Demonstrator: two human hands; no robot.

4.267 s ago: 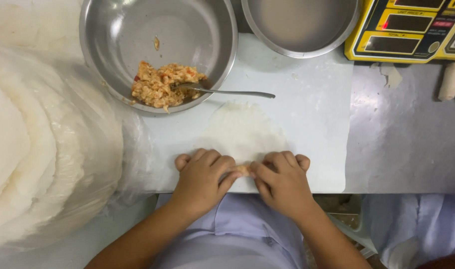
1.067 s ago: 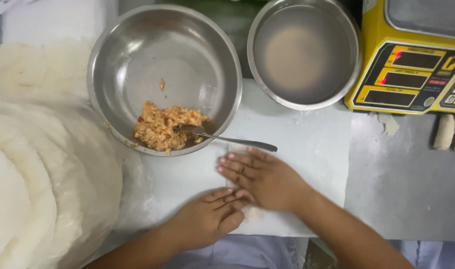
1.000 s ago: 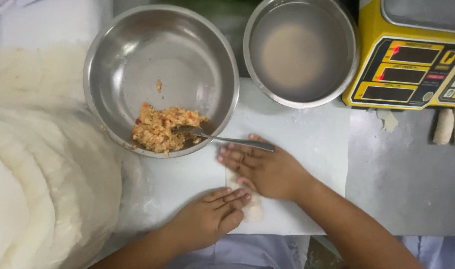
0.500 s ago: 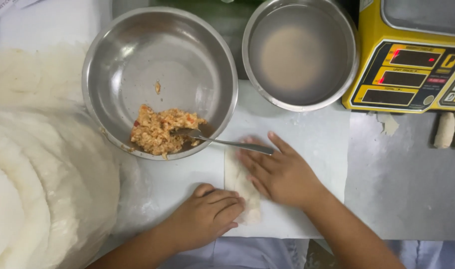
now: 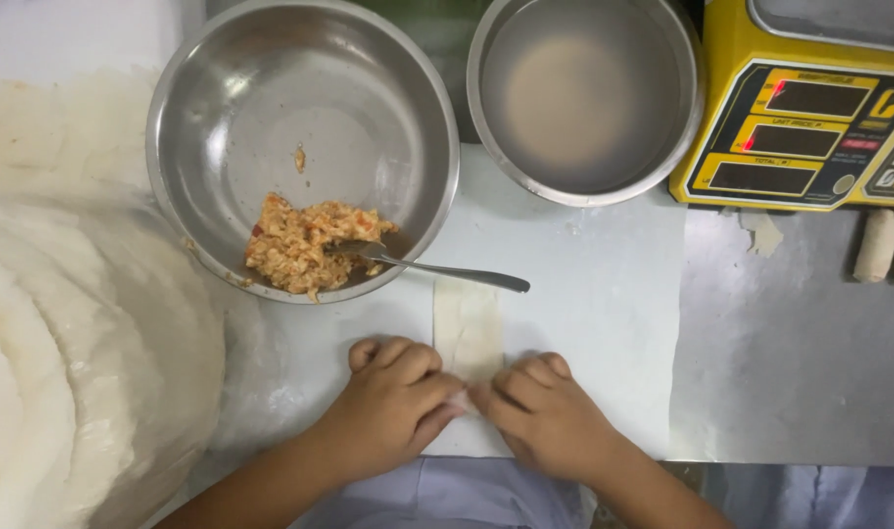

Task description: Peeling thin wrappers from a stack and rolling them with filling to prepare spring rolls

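Observation:
A thin pale wrapper (image 5: 467,328) lies folded into a narrow strip on the white board (image 5: 604,294). My left hand (image 5: 393,407) and my right hand (image 5: 545,416) meet at its near end, fingertips pinching the rolled edge. Just beyond the strip, a steel bowl (image 5: 300,147) holds a mound of orange minced filling (image 5: 305,245) and a spoon (image 5: 437,266) whose handle points right over the board.
A stack of round rice-paper sheets (image 5: 75,323) fills the left side. A second steel bowl (image 5: 584,93) of cloudy water stands behind the board. A yellow scale (image 5: 809,127) sits at the back right, with finished rolls (image 5: 883,245) beside it on the steel counter.
My right hand has come back from near the spoon to the wrapper's near end. The wrapper's sides are now folded in, and both hands grip its near edge.

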